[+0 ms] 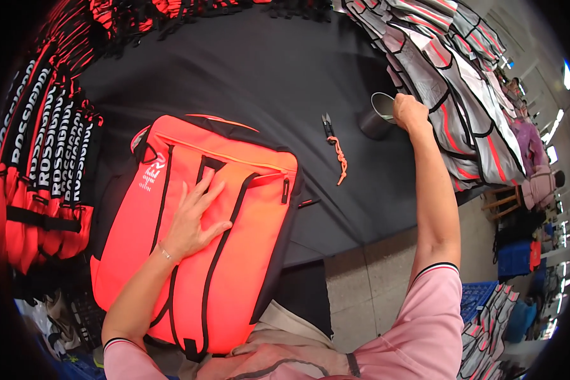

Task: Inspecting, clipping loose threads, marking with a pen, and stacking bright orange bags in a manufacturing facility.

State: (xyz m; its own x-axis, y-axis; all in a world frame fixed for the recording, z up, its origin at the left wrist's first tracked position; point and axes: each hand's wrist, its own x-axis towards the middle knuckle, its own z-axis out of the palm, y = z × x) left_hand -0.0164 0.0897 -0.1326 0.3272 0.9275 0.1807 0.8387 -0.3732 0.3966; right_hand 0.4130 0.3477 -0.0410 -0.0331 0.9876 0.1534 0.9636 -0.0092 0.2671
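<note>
— Two hands, where?
— Left hand (193, 218) lies flat, fingers spread, on the orange bag (202, 234) on the black table (259, 76). Right hand (410, 113) curls over the metal cup (377, 115) rim; contents hidden. Snips (329, 126) lie between.

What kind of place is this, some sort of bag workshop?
Most likely a bag factory or sewing workshop. The left hand rests on a finished orange backpack on a black worktable, thread snips lie nearby, and stacks of cut panels and orange straps line the edges.
</note>
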